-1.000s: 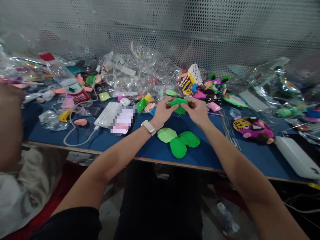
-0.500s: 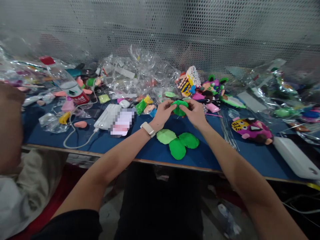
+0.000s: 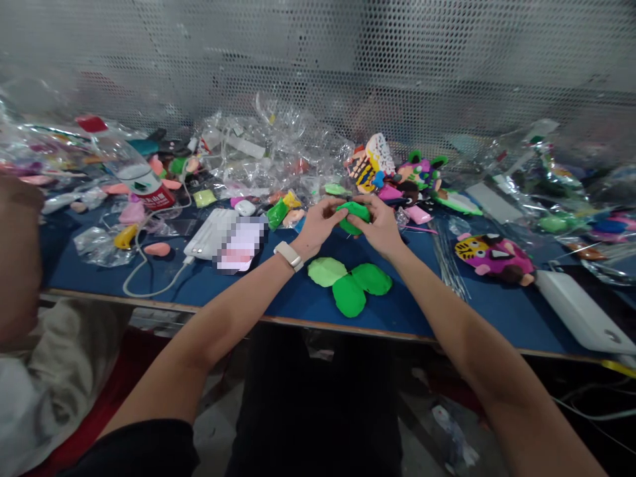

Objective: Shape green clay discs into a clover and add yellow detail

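left hand (image 3: 319,228) and right hand (image 3: 382,228) gripping one green disc (image 3: 356,212) between them, three flat green pieces (image 3: 349,296) grouped on the blue worktop (image 3: 395,313)

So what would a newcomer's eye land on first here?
Probably the bright green piece held between the left hand and the right hand, mid-view. Just nearer the person, three flat green shapes, one paler, lie on the blue table. Off to the right sits a purple figure with a yellow, black-striped end.
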`<state>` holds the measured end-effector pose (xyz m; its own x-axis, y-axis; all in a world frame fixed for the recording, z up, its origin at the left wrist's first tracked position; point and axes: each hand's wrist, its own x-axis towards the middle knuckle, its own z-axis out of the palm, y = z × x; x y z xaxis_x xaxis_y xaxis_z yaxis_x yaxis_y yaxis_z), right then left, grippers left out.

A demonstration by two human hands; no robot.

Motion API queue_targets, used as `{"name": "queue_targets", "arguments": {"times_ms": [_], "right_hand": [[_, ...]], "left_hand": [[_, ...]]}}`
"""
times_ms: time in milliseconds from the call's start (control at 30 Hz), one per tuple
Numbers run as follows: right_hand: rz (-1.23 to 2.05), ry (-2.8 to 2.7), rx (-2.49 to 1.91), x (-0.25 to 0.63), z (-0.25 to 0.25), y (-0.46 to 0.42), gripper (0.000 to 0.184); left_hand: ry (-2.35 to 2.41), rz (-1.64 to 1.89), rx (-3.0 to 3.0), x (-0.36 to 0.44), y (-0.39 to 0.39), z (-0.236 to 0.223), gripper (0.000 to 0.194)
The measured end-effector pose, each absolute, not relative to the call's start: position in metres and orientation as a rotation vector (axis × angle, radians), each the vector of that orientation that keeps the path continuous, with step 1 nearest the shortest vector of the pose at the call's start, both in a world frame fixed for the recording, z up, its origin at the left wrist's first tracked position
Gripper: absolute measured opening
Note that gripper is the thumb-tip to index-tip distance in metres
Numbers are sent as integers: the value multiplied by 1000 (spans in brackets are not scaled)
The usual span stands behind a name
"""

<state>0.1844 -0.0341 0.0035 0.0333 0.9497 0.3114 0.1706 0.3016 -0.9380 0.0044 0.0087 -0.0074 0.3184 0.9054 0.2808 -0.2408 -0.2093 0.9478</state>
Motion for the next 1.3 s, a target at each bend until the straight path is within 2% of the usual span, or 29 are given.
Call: {"name": "queue_targets", "arguments": {"times_ms": [300,600,733,933,1167,1300], "right_hand": [[811,-1367,-1117,179,0,-31,49],[821,-1346,-1104,178,3,-34,54],[812,-1350,-1108,177,2,-34,55],[790,-1349,-1105,176,4,-35,48],[810,-1347,-1084,177,2,-33,51],[856,-1307,-1098,179,-1,-30,52]], "left_hand": [[771,1258,1439,3,10,-6,16],[721,1237,1351,3,11,-8,15],[724,1231,1331,3,13,-9,18],[758,1217,1327,0,12,-7,26],[680,1263,1398,1,11,-7,34],[677,1283,1502,1,10,-7,31]]}}
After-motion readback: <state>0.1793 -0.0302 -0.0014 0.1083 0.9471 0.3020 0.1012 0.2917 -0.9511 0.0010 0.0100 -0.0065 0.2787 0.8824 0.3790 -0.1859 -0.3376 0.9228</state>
